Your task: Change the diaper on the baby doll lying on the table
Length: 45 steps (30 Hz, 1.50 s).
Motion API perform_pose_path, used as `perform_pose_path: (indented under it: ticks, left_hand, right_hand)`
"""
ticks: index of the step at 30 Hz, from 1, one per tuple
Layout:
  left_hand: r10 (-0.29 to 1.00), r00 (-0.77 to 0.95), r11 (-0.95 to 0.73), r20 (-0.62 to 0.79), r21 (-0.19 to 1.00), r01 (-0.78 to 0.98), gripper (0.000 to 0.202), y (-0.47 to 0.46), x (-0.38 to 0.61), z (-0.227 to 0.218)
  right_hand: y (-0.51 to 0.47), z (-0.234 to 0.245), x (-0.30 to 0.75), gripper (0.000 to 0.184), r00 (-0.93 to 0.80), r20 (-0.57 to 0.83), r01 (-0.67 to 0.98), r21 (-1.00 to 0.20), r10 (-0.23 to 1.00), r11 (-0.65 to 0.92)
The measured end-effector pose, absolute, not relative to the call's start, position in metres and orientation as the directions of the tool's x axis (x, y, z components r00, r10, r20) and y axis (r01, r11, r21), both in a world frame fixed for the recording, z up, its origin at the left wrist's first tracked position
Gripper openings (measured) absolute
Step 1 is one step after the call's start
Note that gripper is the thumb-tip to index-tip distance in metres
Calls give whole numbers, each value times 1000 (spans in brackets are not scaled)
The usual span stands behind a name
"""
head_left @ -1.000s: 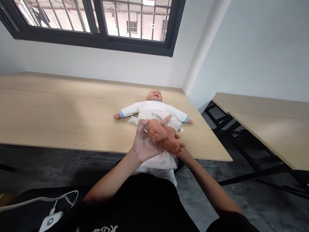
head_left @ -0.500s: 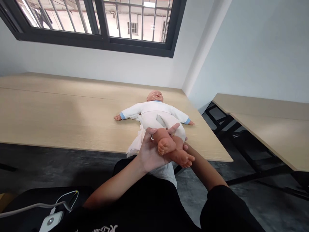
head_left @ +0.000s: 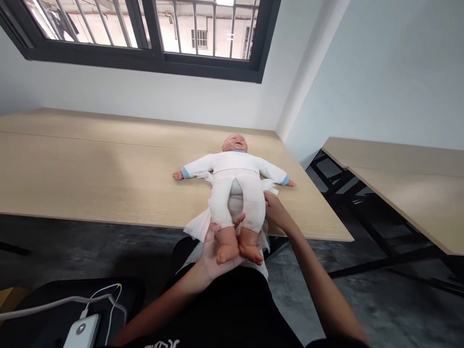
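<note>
A baby doll [head_left: 237, 162] lies on its back on the table, head toward the window, in a white suit with blue cuffs. Its lower legs reach past the table's front edge. My left hand [head_left: 212, 251] is closed around the doll's leg near the ankle, palm under the feet, thumb at the outer side and a finger between the legs. Beside the doll's thigh, at the right, is my right hand [head_left: 278, 212]; its fingertips are hidden behind the leg and cloth. A thin whitish cloth [head_left: 197, 226] spreads under the doll and sticks out on both sides.
The wooden table [head_left: 90, 179] stands against the wall below a barred window [head_left: 213, 63]. A second table [head_left: 409, 188] is at the right, across a gap. At lower left, a white power bank [head_left: 82, 331] with cables lies on a black seat [head_left: 39, 299].
The doll's legs have come down from raised and crossed to straight and side by side. My right hand has moved from under the legs to the doll's right-hand side in view.
</note>
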State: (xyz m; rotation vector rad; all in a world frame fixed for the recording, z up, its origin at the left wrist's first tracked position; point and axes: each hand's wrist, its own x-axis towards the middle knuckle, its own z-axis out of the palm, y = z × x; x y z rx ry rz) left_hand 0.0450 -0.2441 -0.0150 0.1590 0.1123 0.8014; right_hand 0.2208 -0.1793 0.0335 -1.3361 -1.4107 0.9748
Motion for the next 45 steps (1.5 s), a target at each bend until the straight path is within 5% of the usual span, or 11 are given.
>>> perform_pose_path:
  ticks: [9,14,20,22,25,27,30,34,39,45]
  left_hand:
    - [689,705,703,-167,391,-594,52,-251,35,-7]
    - [633,706,731,-317,543,-412,43,-244,-2,14]
    - [821,438,494,-366,840,-225,26,-239,-50,21]
    - [857,391,421,-337,894,-153,29,-236,-57,21]
    - [877,348,372,-332,927,-54,40,-233,-59,19]
    - [876,349,357,-332,934,-7,48,-232,-57,19]
    - [872,370,338,-320,941,18,53,-230,-57,19]
    - [870,379,331,-315,943,24,55,-229,-60,20]
    - [873,385,327,-301,945,-3,56,-229,-61,19]
    - [856,443,272,-266,961,51,57,-228,-60,6]
  right_hand:
    - [-201,14,228,90,68,-71,47,-996,995,-75]
    - [-191,18,247,75,83,-29,97,-995,996,-37]
    - [-190,17,264,66,38,51,243,-969,998,40]
    - [-202,21,255,59,102,173,483,-869,980,103]
    - [-233,27,225,40,39,472,859,-466,881,212]
    - [-252,25,200,37,-246,521,893,-206,817,400]
    - [-264,8,174,48,-506,448,821,-11,737,571]
    - [-253,-1,172,25,-533,469,817,69,704,572]
    - [-221,57,187,25,-476,507,851,62,718,521]
    - [-146,133,190,28,-489,300,870,103,819,481]
